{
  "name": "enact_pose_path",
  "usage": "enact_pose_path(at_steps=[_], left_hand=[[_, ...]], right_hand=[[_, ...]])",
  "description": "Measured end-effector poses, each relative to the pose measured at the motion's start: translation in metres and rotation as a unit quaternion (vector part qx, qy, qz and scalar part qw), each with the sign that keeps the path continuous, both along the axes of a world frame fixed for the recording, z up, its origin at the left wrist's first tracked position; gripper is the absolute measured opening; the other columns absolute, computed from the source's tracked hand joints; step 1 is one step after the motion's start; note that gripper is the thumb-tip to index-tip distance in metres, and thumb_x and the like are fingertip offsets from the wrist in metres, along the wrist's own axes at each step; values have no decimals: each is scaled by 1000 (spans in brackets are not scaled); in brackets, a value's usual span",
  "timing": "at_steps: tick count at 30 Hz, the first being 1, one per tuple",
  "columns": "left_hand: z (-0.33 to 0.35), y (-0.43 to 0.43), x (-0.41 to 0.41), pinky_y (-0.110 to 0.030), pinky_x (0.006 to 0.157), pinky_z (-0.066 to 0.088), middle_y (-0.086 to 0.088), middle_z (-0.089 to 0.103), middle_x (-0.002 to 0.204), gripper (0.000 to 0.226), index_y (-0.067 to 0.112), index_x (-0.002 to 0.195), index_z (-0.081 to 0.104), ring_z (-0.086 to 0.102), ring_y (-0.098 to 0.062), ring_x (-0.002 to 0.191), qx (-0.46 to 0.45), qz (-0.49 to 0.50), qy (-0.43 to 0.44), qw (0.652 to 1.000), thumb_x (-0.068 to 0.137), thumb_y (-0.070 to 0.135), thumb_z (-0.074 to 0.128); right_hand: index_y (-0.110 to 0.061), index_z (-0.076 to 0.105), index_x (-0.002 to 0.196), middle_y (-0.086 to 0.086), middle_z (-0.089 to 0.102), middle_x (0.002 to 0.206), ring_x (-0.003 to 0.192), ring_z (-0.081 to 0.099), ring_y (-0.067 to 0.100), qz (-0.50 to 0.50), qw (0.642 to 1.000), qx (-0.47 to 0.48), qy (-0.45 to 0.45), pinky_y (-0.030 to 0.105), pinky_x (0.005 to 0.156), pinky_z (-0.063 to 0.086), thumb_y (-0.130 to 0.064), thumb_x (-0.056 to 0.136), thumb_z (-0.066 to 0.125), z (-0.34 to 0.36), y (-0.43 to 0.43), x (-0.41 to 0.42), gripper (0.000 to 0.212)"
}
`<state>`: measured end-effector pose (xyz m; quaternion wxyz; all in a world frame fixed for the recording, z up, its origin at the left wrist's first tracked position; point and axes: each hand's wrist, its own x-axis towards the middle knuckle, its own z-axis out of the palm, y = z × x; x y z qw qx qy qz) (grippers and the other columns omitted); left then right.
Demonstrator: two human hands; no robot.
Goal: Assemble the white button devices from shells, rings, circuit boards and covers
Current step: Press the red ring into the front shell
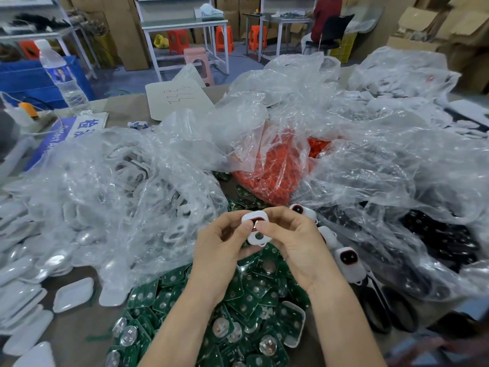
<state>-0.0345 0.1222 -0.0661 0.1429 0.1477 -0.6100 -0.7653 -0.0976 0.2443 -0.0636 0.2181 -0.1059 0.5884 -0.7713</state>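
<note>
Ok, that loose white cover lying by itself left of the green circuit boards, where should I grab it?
Probably by its two long edges, from straight above. The white cover lies flat on the table, seemingly hollow side up and apart from the stacks, so a pinch across its narrower width should fit. The raised rim gives some purchase.

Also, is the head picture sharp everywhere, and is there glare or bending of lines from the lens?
In the head view the white shell, held by left hand and right hand, is fairly sharp; the lower right corner is smeared; the clear plastic bags show white glare; the wide lens bows the edges, so the water bottle leans; shadows are soft.
</note>
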Motion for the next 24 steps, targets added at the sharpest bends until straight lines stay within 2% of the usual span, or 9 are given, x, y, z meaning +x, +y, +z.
enact_pose_path(at_steps=[3, 9, 13, 15, 20, 24], left_hand=[[0, -2, 0, -30, 72, 60, -6, 74, 90, 9, 11, 94, 71, 74, -23, 86, 3, -29, -3, 1000, 89, 7, 65], [3, -5, 0, -32, 73, 60, -8, 72, 89, 6, 9, 89, 72, 73, -26, 84, 51, -32, 0, 998, 84, 10, 69], [8, -7, 0, -29, 69, 59, -12, 73, 88, 26, 2, 95, 71, 72, -24, 84, 116, -41, 0, 992, 73, 17, 70], [8, -7, 1, -29, 68, 59, -14, 74, 87, 28, 0, 96, 69, 73, -23, 83, 128, -44, -3, 991, 73, 16, 69], [9, -7, 2, -27, 68, 59, -14, 74, 88, 14, 12, 81, 78, 73, -22, 83, 119, -44, -4, 992, 72, 19, 70], [9, -8, 1, -29, 70, 59, -18, 74, 96, 18, 13, 84, 79, 73, -25, 88, 115, -47, 0, 992, 72, 24, 71]], right_hand=[[-11, 74, 89, 10, 74, 89, 83, 67, 20, 0, 999, -33, -31, 34, 83, 54, -21, 61, 77, -1, 0, 0, 30], [-14, 77, 91, 11, 75, 92, 87, 68, 19, -9, 1000, -25, 10, 31, 84, 55, -26, 63, 78, 0, -1, 2, 30], [-15, 76, 96, 10, 75, 99, 97, 69, 23, -7, 999, -36, 35, 32, 90, 54, -22, 68, 74, 1, 1, 2, 29], [-12, 75, 97, 10, 75, 98, 96, 70, 23, -21, 999, -35, 35, 33, 89, 54, -20, 68, 73, 1, -1, 2, 30], [-9, 74, 95, 15, 74, 99, 93, 70, 24, -21, 997, -67, -13, 31, 83, 56, -17, 67, 73, 1, -2, 2, 29], [-5, 75, 92, 17, 73, 100, 86, 72, 22, 2, 987, -128, -93, 24, 71, 57, -11, 70, 70, 1, -1, 0, 24]])
